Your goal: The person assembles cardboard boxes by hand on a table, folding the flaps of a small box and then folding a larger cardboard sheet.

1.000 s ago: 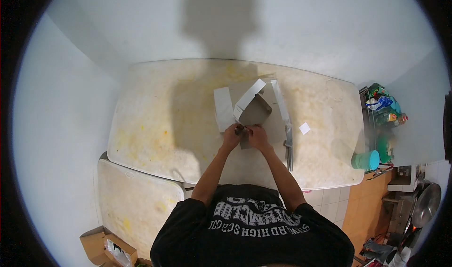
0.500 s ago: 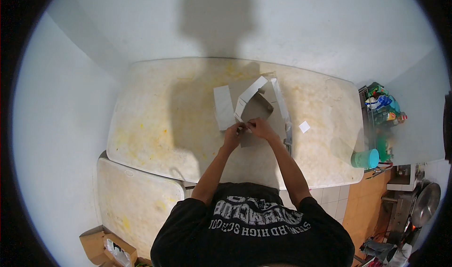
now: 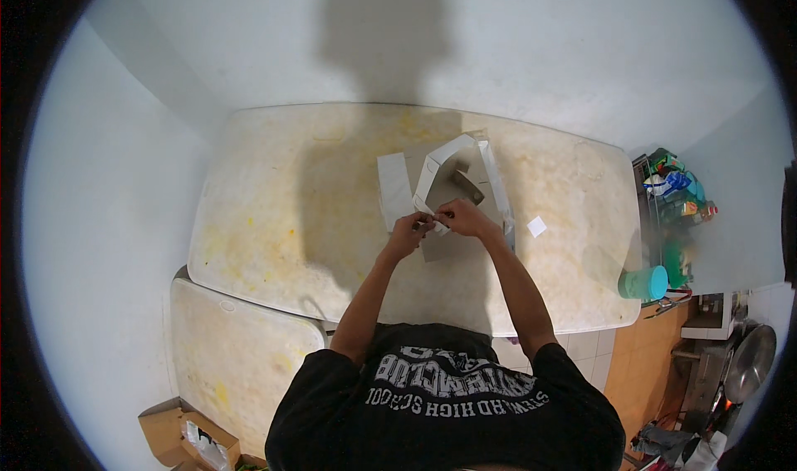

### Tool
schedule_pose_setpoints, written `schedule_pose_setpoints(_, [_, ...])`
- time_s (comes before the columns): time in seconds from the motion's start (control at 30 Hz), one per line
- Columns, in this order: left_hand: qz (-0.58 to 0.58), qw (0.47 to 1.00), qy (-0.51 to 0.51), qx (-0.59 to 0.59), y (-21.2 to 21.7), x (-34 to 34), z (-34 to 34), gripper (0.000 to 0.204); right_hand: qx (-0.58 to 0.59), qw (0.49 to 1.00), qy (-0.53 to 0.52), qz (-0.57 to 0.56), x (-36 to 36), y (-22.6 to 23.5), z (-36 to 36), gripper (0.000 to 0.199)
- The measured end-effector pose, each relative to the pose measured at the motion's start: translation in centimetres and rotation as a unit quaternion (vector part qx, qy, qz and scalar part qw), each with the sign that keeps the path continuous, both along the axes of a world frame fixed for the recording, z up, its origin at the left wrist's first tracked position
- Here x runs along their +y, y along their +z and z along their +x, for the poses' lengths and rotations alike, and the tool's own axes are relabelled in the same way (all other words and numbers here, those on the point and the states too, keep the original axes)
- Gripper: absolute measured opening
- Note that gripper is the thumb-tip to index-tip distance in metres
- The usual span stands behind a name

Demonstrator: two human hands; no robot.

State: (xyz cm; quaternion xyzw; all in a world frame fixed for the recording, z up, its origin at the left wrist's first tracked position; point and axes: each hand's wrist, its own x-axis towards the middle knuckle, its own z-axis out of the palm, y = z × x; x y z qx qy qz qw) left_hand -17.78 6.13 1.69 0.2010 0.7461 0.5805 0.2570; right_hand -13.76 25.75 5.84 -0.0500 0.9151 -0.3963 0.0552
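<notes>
Left hand and right hand: fingers bent and pinching the near corner of a partly folded carton, fingertips nearly meeting; exact finger contact too small to resolve. Carton sits right of the table's middle, white wall raised, grey inside showing, above flat grey board. A white panel lies along the board's left side.

Edges: table reaches far out to the left of the work; its back edge runs along the wall, a short way beyond the carton. Near edge lies just in front of the torso. To the right, a small white card, then a lidded green container close to the right edge.

Pose: forearms converge from wide-set elbows. Left forearm slants up and rightward; right forearm slants up and leftward, its hand turned inward at the wrist.
</notes>
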Motion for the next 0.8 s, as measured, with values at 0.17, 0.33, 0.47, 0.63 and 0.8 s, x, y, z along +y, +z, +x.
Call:
schedule_pose_setpoints(0.17, [0.005, 1.000, -0.005, 0.001, 0.6, -0.2, 0.2, 0.013, 0.037, 0.999, -0.011, -0.015, -0.1, 0.3, 0.1, 0.017])
schedule_pose_setpoints(0.33, [0.058, 0.998, 0.023, 0.018, 0.7, 0.0, 1.0, 0.012, 0.028, 0.999, -0.034, -0.016, -0.3, 1.1, 0.2, 0.014])
schedule_pose_setpoints(0.47, [0.051, 0.997, 0.018, 0.061, 0.4, 0.4, 1.2, 0.016, 0.051, 0.998, -0.040, -0.015, -0.1, 0.3, 0.0, 0.014])
schedule_pose_setpoints(0.63, [0.105, 0.982, 0.101, 0.121, -1.5, 0.2, 1.9, 0.016, 0.023, 0.998, -0.043, -0.048, -1.5, 1.1, -0.2, 0.016])
schedule_pose_setpoints(0.8, [0.063, 0.993, 0.071, 0.069, 0.5, 0.2, 2.0, 0.015, 0.026, 0.999, -0.016, -0.041, -0.9, 0.4, -0.3, 0.021])
